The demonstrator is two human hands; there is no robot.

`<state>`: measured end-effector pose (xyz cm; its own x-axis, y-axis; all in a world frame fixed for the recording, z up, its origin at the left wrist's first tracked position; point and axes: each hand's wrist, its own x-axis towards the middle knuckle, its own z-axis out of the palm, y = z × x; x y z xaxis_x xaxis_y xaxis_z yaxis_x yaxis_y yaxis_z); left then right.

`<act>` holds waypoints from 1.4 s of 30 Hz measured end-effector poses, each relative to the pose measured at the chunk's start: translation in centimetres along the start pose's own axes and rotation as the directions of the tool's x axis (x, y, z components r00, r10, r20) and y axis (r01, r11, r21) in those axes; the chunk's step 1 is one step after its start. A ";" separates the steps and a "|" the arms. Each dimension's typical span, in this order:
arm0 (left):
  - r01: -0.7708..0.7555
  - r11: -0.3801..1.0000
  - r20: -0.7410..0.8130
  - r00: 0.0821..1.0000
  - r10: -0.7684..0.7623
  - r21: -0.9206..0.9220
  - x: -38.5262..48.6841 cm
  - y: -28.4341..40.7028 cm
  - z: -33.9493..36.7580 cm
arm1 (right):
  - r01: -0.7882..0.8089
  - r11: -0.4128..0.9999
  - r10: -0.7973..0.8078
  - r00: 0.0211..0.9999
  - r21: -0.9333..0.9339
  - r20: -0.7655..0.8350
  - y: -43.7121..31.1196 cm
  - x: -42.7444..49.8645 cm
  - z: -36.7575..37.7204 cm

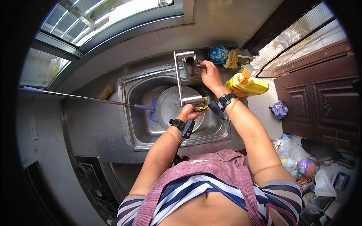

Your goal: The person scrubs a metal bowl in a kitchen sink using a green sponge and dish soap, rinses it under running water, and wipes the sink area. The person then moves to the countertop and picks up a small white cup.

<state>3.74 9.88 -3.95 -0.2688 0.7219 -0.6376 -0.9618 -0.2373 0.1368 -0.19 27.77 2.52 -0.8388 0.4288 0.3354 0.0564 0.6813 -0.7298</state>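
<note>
My left hand is over the steel sink, palm up below the end of the swivel-arm faucet. It holds a crumpled yellow-green piece, partly hidden by the spout; I cannot tell whether it is a leaf or a cloth. My right hand looks wet and has its fingers around the handle at the right of the faucet base. Below my left hand, a round metal basin sits in the sink.
A purple-headed brush leans in the sink, its long handle crossing the counter. A yellow pump bottle stands right, near a blue scrubber and yellow cloth. Bags and packages clutter the right-hand floor by a dark door.
</note>
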 end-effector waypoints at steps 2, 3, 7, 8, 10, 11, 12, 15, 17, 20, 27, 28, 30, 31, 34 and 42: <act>-0.016 0.999 0.039 0.999 0.018 -0.052 -0.2 0.1 0.0 | -0.046 0.999 0.046 0.998 0.007 0.051 -0.2 -2.1 -0.4; -0.029 0.999 0.012 0.999 0.029 -0.015 -0.2 0.2 -0.1 | -0.048 0.999 0.047 0.997 0.016 0.066 -0.1 -3.3 -0.7; 0.013 0.999 0.061 0.998 -0.015 0.033 -0.2 0.7 -1.3 | 0.081 0.997 -0.074 0.965 -0.018 0.253 -0.2 -8.8 -1.9; 0.042 0.997 0.116 0.992 -0.049 0.062 -0.4 0.9 -1.6 | 0.128 0.991 -0.128 0.915 0.026 0.382 -0.3 -9.9 -2.3; 0.109 0.986 0.066 0.991 -0.118 0.128 -1.3 1.1 -1.9 | 0.307 0.950 -0.282 0.776 0.053 0.564 -0.8 -12.1 -3.1; 0.107 0.975 0.167 0.976 -0.141 0.195 -2.0 1.1 -1.9 | 0.425 0.905 -0.320 0.668 0.009 0.671 -1.2 -13.0 -3.5; 0.118 0.963 0.205 0.964 -0.170 0.242 -2.9 1.1 -1.8 | 0.416 0.906 -0.366 0.688 0.073 0.626 -1.6 -13.6 -3.9; 0.167 0.921 0.359 0.885 -0.297 0.351 -6.1 1.3 -1.1 | 0.498 0.861 -0.456 0.671 0.100 0.585 -3.1 -14.3 -4.6; 0.127 0.904 0.396 0.867 -0.301 0.408 -7.9 1.5 -0.7 | 0.578 0.813 -0.506 0.646 0.067 0.571 -3.8 -14.1 -4.6; 0.173 0.826 0.336 0.854 -0.397 0.537 -8.6 1.8 0.1 | 0.708 0.706 -0.613 0.624 -0.020 0.484 -4.1 -13.5 -3.9; 0.191 0.606 0.039 0.938 -0.345 0.772 -8.3 1.8 1.5 | 0.724 0.683 -0.528 0.581 -0.098 0.620 -3.4 -13.1 -2.2; 0.144 0.542 0.013 0.962 -0.274 0.828 -8.2 1.8 1.7 | 0.692 0.714 -0.496 0.603 -0.102 0.625 -3.4 -13.1 -2.1; 0.036 0.331 0.004 0.993 -0.118 0.943 -8.0 1.7 2.0 | 0.690 0.701 -0.446 0.623 -0.182 0.643 -3.5 -13.1 -1.9; -0.061 0.178 0.069 0.997 -0.042 0.982 -7.9 1.5 2.1 | 0.685 0.699 -0.439 0.637 -0.204 0.634 -3.6 -13.1 -1.8; -0.178 -0.244 0.229 0.953 0.200 0.953 -7.3 0.6 1.6 | 0.640 0.732 -0.328 0.631 -0.232 0.703 -3.8 -13.3 -1.7; -0.068 -0.522 0.268 0.909 0.319 0.850 -7.7 -1.1 1.1 | 0.241 0.917 0.123 0.587 -0.317 0.800 -5.6 -13.9 -2.3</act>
<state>6.82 5.30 1.69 -0.5653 0.7549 -0.3325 0.4757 0.6276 0.6163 12.37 19.35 3.33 -0.9189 -0.1395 -0.3691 0.0216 0.9162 -0.4001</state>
